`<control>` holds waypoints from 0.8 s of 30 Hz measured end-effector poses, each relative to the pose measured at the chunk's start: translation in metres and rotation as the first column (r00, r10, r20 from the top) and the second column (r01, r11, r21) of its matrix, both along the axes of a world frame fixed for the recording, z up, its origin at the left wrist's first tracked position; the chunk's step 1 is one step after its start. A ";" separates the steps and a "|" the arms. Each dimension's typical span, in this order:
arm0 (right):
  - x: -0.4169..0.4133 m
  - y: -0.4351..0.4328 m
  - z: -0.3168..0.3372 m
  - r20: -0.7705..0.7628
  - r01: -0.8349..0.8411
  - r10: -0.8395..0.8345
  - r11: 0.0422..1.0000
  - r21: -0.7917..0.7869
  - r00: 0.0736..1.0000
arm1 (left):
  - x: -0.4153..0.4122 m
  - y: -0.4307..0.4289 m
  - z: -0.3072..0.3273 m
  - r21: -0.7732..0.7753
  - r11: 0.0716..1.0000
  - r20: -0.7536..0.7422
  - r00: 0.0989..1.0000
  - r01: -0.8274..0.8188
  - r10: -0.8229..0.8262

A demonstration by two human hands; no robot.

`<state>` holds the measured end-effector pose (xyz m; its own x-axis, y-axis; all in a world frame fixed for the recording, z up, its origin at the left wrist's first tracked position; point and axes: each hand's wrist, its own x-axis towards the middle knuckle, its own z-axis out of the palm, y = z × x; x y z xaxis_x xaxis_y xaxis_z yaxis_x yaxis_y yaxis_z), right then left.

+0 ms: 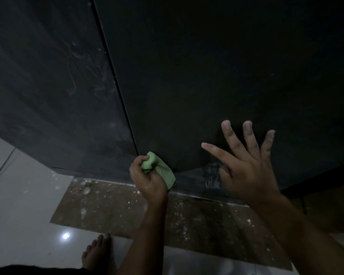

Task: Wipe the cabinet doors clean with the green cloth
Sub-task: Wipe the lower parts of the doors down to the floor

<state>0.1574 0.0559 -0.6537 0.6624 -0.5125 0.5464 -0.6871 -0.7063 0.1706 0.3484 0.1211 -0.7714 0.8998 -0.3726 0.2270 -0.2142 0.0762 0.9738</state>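
Bare foot (96, 253) stands on the pale floor (18, 205). Left hand (149, 181) grips the bunched green cloth (161, 169) at the bottom of the seam between left door (48, 86) and right door (207, 66). Right hand (246, 169) is spread wide, fingers straight, before the right door's lower edge.

The left forearm (147, 231) comes up from the 6 o'clock edge of the view, almost straight toward 12 o'clock. The left hand (149, 175) shows its back, knuckles at 11 o'clock, with fingers curled tight around a bunched green cloth (159, 167) that sticks out at its 2 o'clock side. The right forearm (298, 231) enters from 4 o'clock and reaches toward 11 o'clock. The right hand (246, 167) is spread flat, back toward the camera, four fingers (247, 133) straight and fanned between 10 and 1 o'clock. A bare foot (96, 253) stands near 7 o'clock.
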 end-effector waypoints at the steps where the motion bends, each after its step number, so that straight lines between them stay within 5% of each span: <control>1: 0.000 0.000 0.000 0.005 -0.002 0.002 1.000 0.004 1.000 | 0.000 -0.002 -0.001 0.017 1.000 -0.016 1.000 -0.014 0.014; 7: -0.005 -0.001 0.000 -0.007 -0.022 0.022 1.000 0.007 1.000 | 0.008 -0.007 -0.037 0.208 0.974 -0.205 0.970 -0.087 0.130; 10: -0.006 -0.002 -0.002 -0.006 -0.025 0.025 1.000 0.007 1.000 | -0.001 -0.008 -0.049 0.314 0.949 -0.376 0.919 0.008 0.117; 14: -0.004 -0.001 -0.004 0.014 -0.024 0.024 1.000 0.007 1.000 | -0.035 -0.011 -0.037 0.257 0.955 -0.445 0.895 0.146 -0.017; 16: -0.003 -0.001 -0.004 0.022 -0.025 0.025 0.999 0.021 0.999 | -0.054 -0.005 -0.036 0.260 0.933 -0.385 0.913 0.250 -0.137; 20: -0.004 -0.002 -0.004 0.014 -0.035 0.034 0.999 0.033 0.999 | -0.083 0.004 -0.040 0.298 0.833 0.009 0.871 0.466 -0.491; 24: -0.008 -0.002 0.002 0.014 -0.058 0.057 0.995 0.077 0.998 | -0.098 0.003 -0.030 0.272 0.854 0.149 0.857 0.445 -0.494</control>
<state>0.1491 0.0542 -0.6521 0.6859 -0.5147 0.5144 -0.6467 -0.7552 0.1066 0.2509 0.1237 -0.8015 0.5457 -0.8001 0.2492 -0.4043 0.0090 0.9146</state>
